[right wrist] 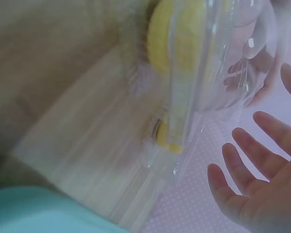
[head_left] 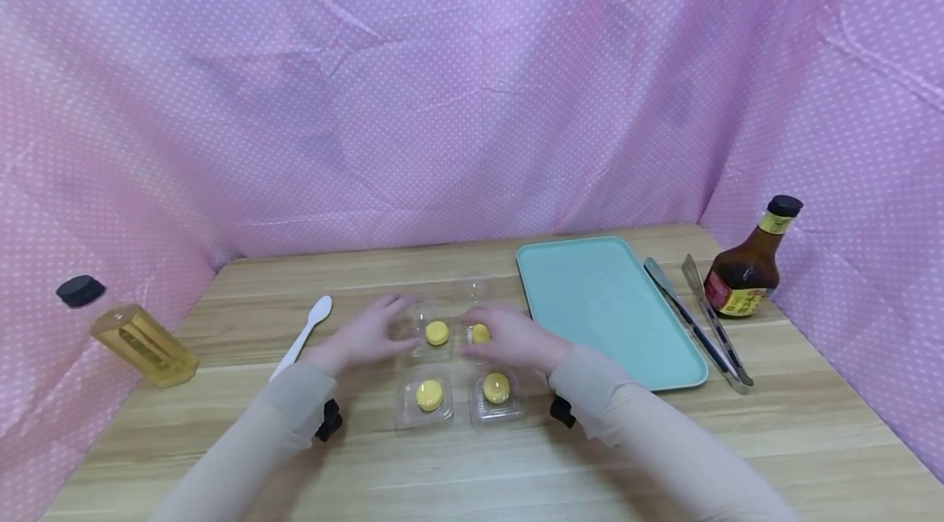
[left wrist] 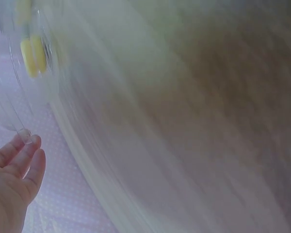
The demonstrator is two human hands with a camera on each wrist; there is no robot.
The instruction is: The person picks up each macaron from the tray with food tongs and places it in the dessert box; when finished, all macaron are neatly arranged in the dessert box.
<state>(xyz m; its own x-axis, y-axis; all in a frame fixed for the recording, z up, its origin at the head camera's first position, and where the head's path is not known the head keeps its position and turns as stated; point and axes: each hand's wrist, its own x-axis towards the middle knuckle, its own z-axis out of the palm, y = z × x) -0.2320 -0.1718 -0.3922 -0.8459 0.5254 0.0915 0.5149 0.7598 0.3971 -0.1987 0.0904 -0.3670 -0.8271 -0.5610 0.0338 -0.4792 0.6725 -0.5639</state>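
Observation:
Several clear plastic boxes, each with a yellow macaron, stand close together mid-table; the near left macaron (head_left: pixel 429 396) and near right macaron (head_left: pixel 496 388) show fully. My left hand (head_left: pixel 372 333) is beside the far left macaron (head_left: pixel 437 333), thumb and fingers apart. In the left wrist view its fingertips (left wrist: pixel 35 141) are at the corner of a clear plastic lid (left wrist: pixel 9 109), pinching it. My right hand (head_left: pixel 512 333) reaches over the far right box and partly covers its macaron (head_left: pixel 480 333). Its fingers (right wrist: pixel 254 145) are spread in the right wrist view, with nothing between them.
A white spoon (head_left: pixel 301 335) lies left of the left hand, with a bottle of yellow liquid (head_left: pixel 143 342) farther left. On the right are a teal tray (head_left: pixel 605 309), metal tongs (head_left: pixel 711 325) and a dark sauce bottle (head_left: pixel 748 272). A pink dotted cloth (head_left: pixel 472 96) hangs behind.

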